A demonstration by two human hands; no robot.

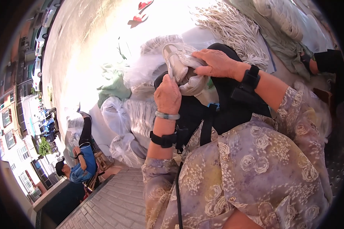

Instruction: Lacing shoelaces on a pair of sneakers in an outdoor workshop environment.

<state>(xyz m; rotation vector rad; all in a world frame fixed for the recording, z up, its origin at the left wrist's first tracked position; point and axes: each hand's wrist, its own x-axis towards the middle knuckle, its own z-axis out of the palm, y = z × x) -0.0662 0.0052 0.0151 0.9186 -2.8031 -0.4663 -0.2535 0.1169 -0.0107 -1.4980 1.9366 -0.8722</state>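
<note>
A white sneaker point(179, 61) with a mesh upper is held up in front of me, sole side toward the left. My left hand point(167, 95) is closed around its lower end from below. My right hand point(217, 63) lies over the top of the shoe with fingers curled on it. Both wrists wear black straps, and a silver bangle sits on the left wrist. A black apron or bag point(221, 107) lies on my lap under the shoe.
Piles of white laces point(237, 30) and white shoe parts in clear plastic bags point(130, 122) lie ahead. Another person point(80, 164) in a blue top sits at the lower left. Another person's black-sleeved arm point(325, 63) is at right. Brick paving point(114, 202) below.
</note>
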